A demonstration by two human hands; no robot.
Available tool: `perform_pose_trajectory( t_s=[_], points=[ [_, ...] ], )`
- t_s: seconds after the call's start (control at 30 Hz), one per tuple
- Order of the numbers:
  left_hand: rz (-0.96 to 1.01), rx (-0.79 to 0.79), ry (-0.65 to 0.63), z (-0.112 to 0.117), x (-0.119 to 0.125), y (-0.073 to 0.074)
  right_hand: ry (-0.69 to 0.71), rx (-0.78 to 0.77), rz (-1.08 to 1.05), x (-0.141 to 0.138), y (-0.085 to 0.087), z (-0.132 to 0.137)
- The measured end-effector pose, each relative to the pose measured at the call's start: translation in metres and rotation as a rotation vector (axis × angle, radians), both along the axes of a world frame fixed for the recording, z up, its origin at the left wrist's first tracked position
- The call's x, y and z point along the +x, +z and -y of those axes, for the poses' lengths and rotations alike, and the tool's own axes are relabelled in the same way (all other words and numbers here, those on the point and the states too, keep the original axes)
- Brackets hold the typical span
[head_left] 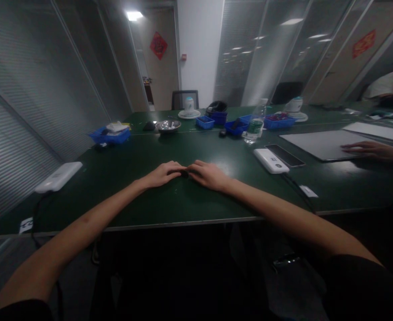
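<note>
Tabletop (pixel 132 156), dark green, lies beneath the left hand (pixel 161 175) and right hand (pixel 213 175), which meet centrally and pinch a small dark object (pixel 184 174), too shadowed to identify, between them from opposite sides, probably so it stays steady.

A small, dark, nearly black object (pixel 184 174), its exact shape and finer details hidden, sits at or just above the green tabletop (pixel 142 154), pinched between the fingertips of the left hand (pixel 164 174) and the right hand (pixel 210 175), which partly cover it
</note>
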State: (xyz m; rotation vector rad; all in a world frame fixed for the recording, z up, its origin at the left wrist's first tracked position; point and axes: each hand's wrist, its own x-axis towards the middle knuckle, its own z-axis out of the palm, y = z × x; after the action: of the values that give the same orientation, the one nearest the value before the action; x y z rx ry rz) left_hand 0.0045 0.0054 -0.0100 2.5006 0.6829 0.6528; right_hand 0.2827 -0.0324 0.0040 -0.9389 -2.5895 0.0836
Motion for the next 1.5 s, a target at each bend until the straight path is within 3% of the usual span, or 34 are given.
perform_pose_trajectory(
  t_s=[0.27, 0.47, 0.57, 0.77, 0.93, 1.2, 1.5],
  points=[
    [-0.089, -0.01, 0.064, 0.001, -0.007, 0.006, -0.023, 0.015, 0.006, 0.003, 0.001, 0.0],
    [-0.14, 0.031, 0.142, -0.016, -0.029, 0.005, -0.027, 0.026, 0.004, 0.004, -0.001, -0.002],
    [-0.168, 0.039, 0.244, -0.03, -0.056, 0.006, -0.025, 0.017, 0.015, 0.004, 0.0, -0.002],
    [-0.261, 0.101, 0.482, -0.057, -0.135, 0.001, -0.013, -0.024, 0.015, 0.005, 0.004, 0.0],
    [-0.252, 0.087, 0.734, -0.062, -0.18, 0.0, -0.012, -0.039, 0.018, 0.005, 0.004, 0.0],
    [-0.158, -0.049, 0.943, -0.053, -0.194, 0.014, 0.017, -0.036, 0.023, 0.004, 0.004, -0.002],
    [-0.242, -0.242, 1.074, -0.061, -0.211, 0.012, 0.007, -0.034, 0.035, 0.004, 0.002, -0.004]
  ],
)
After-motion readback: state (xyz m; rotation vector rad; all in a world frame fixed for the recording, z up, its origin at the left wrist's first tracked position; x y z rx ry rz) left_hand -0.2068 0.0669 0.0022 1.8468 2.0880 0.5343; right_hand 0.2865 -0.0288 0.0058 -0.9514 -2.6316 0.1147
